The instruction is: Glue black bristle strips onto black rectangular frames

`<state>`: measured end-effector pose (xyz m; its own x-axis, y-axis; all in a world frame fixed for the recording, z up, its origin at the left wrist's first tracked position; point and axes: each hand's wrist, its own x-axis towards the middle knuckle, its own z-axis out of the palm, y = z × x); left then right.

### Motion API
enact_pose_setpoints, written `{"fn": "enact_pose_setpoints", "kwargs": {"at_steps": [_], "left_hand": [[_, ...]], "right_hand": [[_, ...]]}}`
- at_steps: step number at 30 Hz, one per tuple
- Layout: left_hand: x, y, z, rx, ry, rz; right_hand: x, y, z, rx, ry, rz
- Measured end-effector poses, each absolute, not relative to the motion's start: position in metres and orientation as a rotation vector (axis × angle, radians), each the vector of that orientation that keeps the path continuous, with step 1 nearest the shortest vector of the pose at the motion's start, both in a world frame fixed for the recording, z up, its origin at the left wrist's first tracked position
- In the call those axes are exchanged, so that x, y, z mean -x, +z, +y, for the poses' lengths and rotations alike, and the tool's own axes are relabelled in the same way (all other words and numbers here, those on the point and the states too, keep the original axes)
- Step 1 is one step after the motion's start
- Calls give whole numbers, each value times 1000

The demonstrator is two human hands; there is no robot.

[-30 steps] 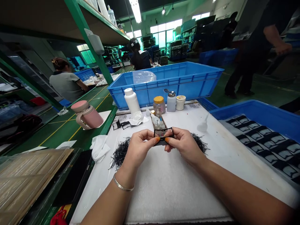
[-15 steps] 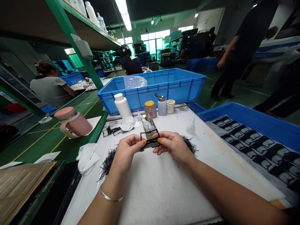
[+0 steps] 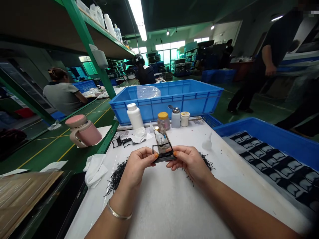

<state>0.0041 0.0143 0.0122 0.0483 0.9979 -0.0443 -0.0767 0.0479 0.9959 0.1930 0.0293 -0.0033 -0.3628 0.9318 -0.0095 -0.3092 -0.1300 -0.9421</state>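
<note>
My left hand [image 3: 137,166] and my right hand [image 3: 190,162] pinch the two ends of a small black rectangular frame [image 3: 163,153], held level above the white work mat [image 3: 174,202]. Thumb and fingers of both hands are closed on its edges. Behind the hands lies a spread of thin black strips [image 3: 117,172], continuing to the right of my right hand as more black strips [image 3: 205,159].
A blue crate [image 3: 251,126] at the right holds rows of black parts. Bottles and jars [image 3: 161,120] stand before a large blue crate [image 3: 174,99]. A pink mug [image 3: 83,131] and a white cloth [image 3: 94,167] sit left. Other people work in the background.
My hands have tilted the frame from facing me to lying nearly flat. The view has shifted slightly; a person at the right has walked along.
</note>
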Motion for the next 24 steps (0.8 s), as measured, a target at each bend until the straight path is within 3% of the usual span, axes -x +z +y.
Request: {"fn": "enact_pose_setpoints", "kwargs": {"at_steps": [16,24], "left_hand": [[-8,12,14,-1147,1188,1161],[-8,13,13,-1137,1115,1229]], "right_hand": [[-191,-1,29,899,1565,-1263],[-190,-2,34,829,1677,-1167]]}}
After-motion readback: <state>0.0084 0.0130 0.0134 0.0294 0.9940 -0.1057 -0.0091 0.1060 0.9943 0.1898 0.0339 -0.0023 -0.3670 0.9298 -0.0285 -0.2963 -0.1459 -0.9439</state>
